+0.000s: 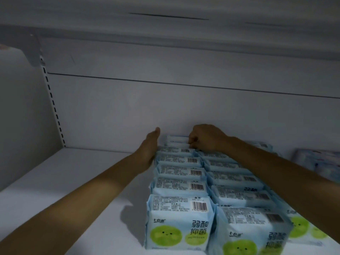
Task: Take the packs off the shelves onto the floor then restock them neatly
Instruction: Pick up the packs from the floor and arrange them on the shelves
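Light blue packs with green smiling circles stand in rows on the white shelf (55, 181). The left row (179, 183) runs from the front edge back to the rear wall, and a second row (237, 181) stands beside it on the right. My left hand (150, 150) lies flat against the left side of the rear packs, fingers straight. My right hand (204, 138) reaches to the back and pinches the top of the rearmost pack (177, 139) of the left row.
Further packs (301, 229) stand at the right edge, and a different pale pack (316, 161) lies at the far right. A slotted upright (53, 105) runs down the rear left. Another shelf (165, 24) hangs close overhead.
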Action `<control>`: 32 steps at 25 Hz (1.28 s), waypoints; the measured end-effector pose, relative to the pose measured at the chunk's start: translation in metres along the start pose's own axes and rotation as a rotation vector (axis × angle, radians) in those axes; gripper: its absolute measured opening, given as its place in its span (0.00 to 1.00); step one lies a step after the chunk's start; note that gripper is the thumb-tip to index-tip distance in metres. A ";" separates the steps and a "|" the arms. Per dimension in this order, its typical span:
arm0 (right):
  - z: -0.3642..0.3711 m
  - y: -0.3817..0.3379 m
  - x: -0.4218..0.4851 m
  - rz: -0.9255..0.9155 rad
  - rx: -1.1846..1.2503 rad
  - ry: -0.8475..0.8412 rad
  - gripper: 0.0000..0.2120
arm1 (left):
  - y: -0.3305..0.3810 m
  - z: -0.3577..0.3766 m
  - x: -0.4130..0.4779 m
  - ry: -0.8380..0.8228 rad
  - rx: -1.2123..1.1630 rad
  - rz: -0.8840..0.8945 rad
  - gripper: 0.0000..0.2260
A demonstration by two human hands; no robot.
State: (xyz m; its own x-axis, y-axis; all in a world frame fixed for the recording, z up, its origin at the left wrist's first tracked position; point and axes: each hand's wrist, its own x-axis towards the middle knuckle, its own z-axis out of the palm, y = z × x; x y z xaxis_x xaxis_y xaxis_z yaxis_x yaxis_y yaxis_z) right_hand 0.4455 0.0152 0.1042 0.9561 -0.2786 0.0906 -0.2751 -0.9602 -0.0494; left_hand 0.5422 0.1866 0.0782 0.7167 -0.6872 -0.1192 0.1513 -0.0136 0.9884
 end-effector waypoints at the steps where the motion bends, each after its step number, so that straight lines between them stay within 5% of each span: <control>1: 0.001 0.000 0.000 0.009 -0.001 0.050 0.09 | -0.002 0.007 -0.008 -0.038 -0.094 -0.043 0.27; 5: -0.007 -0.005 -0.002 0.022 0.130 0.291 0.06 | -0.008 0.011 -0.007 -0.094 -0.182 -0.039 0.23; 9: -0.052 -0.019 -0.001 0.164 0.578 0.546 0.08 | 0.007 -0.012 0.005 0.029 0.016 0.476 0.23; 12: -0.074 -0.031 -0.005 0.303 1.246 0.358 0.11 | 0.032 -0.032 0.009 -0.071 0.105 0.682 0.25; 16: -0.061 -0.038 -0.015 0.327 1.431 -0.007 0.14 | 0.043 -0.036 -0.010 -0.155 0.408 0.977 0.36; 18: -0.055 -0.038 -0.011 0.378 1.360 -0.018 0.12 | 0.040 -0.038 -0.012 -0.105 0.373 0.985 0.33; 22: -0.039 -0.016 -0.005 0.423 0.733 0.323 0.08 | 0.031 -0.048 0.004 0.009 0.327 0.805 0.26; 32: 0.001 -0.009 -0.006 0.311 0.463 0.420 0.06 | 0.004 -0.024 0.030 -0.074 0.309 0.535 0.24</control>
State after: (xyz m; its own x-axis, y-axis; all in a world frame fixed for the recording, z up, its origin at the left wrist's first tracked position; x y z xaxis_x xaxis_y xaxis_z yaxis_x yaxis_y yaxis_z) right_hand 0.4425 0.0259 0.1035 0.6942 -0.6137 0.3760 -0.3694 -0.7522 -0.5457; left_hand 0.5812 0.1834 0.0766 0.5884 -0.7050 0.3960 -0.4273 0.1446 0.8925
